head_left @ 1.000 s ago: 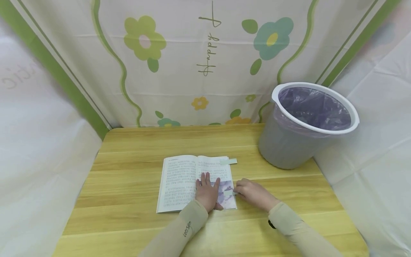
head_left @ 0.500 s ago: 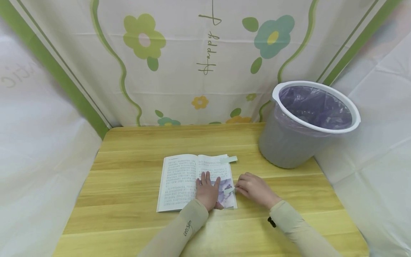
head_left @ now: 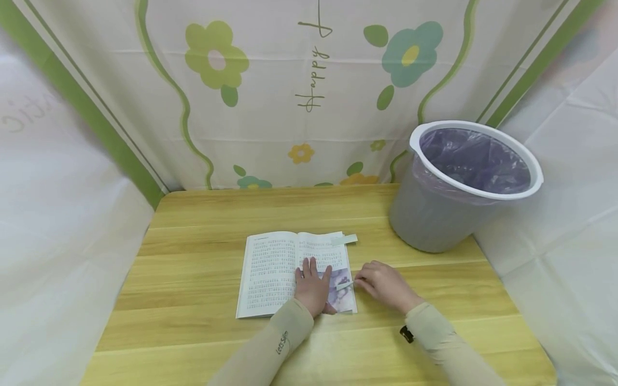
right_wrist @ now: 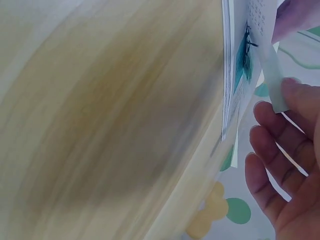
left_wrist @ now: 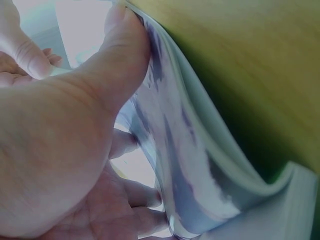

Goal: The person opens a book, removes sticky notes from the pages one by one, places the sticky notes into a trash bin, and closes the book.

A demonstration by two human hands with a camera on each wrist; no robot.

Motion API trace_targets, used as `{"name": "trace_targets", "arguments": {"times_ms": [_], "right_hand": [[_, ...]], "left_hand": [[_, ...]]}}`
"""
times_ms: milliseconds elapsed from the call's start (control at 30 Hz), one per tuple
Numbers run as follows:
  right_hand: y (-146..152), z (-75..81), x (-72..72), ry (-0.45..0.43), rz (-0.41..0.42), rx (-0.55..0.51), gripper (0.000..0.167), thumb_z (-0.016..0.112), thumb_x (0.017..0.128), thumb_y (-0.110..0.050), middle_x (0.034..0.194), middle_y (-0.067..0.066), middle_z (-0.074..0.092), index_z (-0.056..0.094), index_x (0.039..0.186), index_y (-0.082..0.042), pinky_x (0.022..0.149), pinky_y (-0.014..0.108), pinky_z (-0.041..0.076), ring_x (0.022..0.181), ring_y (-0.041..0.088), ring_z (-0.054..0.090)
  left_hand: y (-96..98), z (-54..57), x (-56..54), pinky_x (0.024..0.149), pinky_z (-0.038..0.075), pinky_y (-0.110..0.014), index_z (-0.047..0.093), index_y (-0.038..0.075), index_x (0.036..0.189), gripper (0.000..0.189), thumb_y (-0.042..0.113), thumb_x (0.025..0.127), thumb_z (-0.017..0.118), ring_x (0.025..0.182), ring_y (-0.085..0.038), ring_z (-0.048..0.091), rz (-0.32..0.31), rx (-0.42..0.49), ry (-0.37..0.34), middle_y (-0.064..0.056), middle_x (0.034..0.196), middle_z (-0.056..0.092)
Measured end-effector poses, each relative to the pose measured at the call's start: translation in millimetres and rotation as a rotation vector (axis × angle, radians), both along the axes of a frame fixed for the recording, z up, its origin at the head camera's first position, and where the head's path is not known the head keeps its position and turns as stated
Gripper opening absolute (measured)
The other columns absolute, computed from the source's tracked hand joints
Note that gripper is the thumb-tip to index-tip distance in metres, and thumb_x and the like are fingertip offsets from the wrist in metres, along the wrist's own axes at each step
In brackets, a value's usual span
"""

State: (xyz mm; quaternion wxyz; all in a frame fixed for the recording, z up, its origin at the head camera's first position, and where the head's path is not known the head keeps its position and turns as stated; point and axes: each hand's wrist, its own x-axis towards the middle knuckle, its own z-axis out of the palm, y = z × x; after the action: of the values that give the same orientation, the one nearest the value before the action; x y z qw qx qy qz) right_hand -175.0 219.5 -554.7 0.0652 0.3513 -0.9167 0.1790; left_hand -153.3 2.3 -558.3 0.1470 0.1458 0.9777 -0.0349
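Observation:
An open book (head_left: 270, 273) lies on the wooden table, its right page carrying a purple-and-white picture (head_left: 345, 303). My left hand (head_left: 311, 292) rests with spread, straight fingers on that right page, covering part of the picture. In the left wrist view, its thumb lies along the curved page near the book's edge. Just off the right edge of the book, my right hand (head_left: 383, 284) pinches the outer end of a pale green paper strip (right_wrist: 275, 82) between thumb and index finger. The strip's other end overlaps the picture. The right hand's remaining fingers are loosely bent.
Another pale green strip (head_left: 344, 240) sticks out past the right page's top corner. A grey trash bin (head_left: 425, 220) with a white rim and purple liner stands at the table's back right. Flower-printed cloth (head_left: 270, 118) hangs behind the table (head_left: 193, 257).
My right hand has shifted slightly up, and the pinched strip now slants more and looks narrower. The left hand has stayed on the page.

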Motion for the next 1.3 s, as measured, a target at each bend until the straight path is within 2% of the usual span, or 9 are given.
{"name": "trace_targets", "arguments": {"times_ms": [300,533,667,767,867,967,1133,1233,1300], "right_hand": [[4.9,2.5,-0.9,-0.025,-0.125,-0.108,0.006,0.072,0.092,-0.021,0.086,-0.01,0.066,0.075,0.092,-0.015,0.076,0.031,0.056,0.081,0.007,0.062],[21.7,28.3,-0.9,0.145,-0.114,-0.235,0.009,0.079,0.083,-0.01,0.088,-0.006,0.066,0.074,0.09,-0.012,0.071,0.03,0.057,0.079,0.01,0.064],[32.5,55.5,-1.5,0.274,-0.082,-0.3,0.01,0.08,0.08,-0.007,0.088,-0.002,0.067,0.074,0.088,-0.009,0.066,0.028,0.054,0.077,0.013,0.064],[40.4,80.3,-1.4,0.366,-0.067,-0.344,0.008,0.076,0.086,-0.015,0.087,-0.001,0.066,0.075,0.088,-0.008,0.067,0.025,0.052,0.075,0.015,0.063],[47.6,107.9,0.7,0.475,-0.077,-0.375,0.027,0.068,0.094,-0.031,0.084,0.001,0.065,0.076,0.086,-0.007,0.066,0.021,0.05,0.071,0.016,0.06],[55.5,136.2,3.0,0.587,-0.095,-0.423,0.038,0.064,0.096,-0.036,0.079,0.005,0.063,0.076,0.082,-0.004,0.061,0.017,0.045,0.065,0.018,0.057],[72.1,185.5,5.7,0.675,-0.164,-0.469,0.021,0.072,0.087,-0.016,0.076,0.013,0.067,0.076,0.081,0.004,0.066,0.005,0.042,0.062,0.015,0.056],[81.3,212.2,4.8,0.697,-0.23,-0.473,0.007,0.077,0.077,0.003,0.077,0.017,0.07,0.075,0.083,0.006,0.073,0.002,0.041,0.07,0.003,0.057],[88.9,225.7,1.0,0.708,-0.268,-0.469,0.013,0.078,0.072,0.012,0.079,0.019,0.07,0.075,0.084,0.008,0.075,0.002,0.04,0.077,-0.008,0.055]], "left_hand": [[-0.6,2.0,-0.6,0.111,0.031,-0.058,0.035,0.021,0.156,0.118,0.071,0.056,0.075,0.143,-0.048,0.024,-0.017,0.027,0.029,-0.03,0.155,0.027],[-1.2,-1.7,-1.2,0.111,0.031,-0.059,0.035,0.021,0.156,0.12,0.071,0.055,0.076,0.143,-0.048,0.024,-0.019,0.028,0.037,-0.029,0.155,0.027],[-1.1,-2.2,-1.6,0.111,0.032,-0.058,0.034,0.022,0.156,0.119,0.072,0.056,0.076,0.143,-0.047,0.025,-0.019,0.013,0.036,-0.029,0.155,0.028],[-0.9,-2.0,-1.8,0.111,0.032,-0.058,0.034,0.022,0.156,0.119,0.072,0.057,0.076,0.143,-0.047,0.025,-0.016,0.011,0.033,-0.029,0.155,0.028],[-0.7,-1.8,-1.6,0.111,0.032,-0.058,0.033,0.022,0.156,0.118,0.072,0.058,0.075,0.143,-0.047,0.024,-0.016,0.008,0.03,-0.028,0.156,0.027],[-0.3,-1.2,-1.0,0.111,0.032,-0.058,0.033,0.022,0.156,0.118,0.072,0.058,0.075,0.143,-0.047,0.024,-0.017,0.009,0.028,-0.029,0.156,0.027],[0.1,-1.2,-0.5,0.111,0.031,-0.059,0.033,0.022,0.156,0.118,0.07,0.058,0.076,0.143,-0.048,0.022,-0.01,0.023,0.018,-0.029,0.156,0.026],[0.1,-1.1,-0.7,0.111,0.031,-0.059,0.033,0.021,0.156,0.117,0.069,0.058,0.076,0.144,-0.048,0.022,-0.007,0.03,0.013,-0.03,0.156,0.025],[0.3,-0.5,-0.1,0.111,0.03,-0.059,0.033,0.021,0.156,0.117,0.069,0.059,0.076,0.144,-0.048,0.022,-0.01,0.026,0.01,-0.029,0.156,0.025]]}}
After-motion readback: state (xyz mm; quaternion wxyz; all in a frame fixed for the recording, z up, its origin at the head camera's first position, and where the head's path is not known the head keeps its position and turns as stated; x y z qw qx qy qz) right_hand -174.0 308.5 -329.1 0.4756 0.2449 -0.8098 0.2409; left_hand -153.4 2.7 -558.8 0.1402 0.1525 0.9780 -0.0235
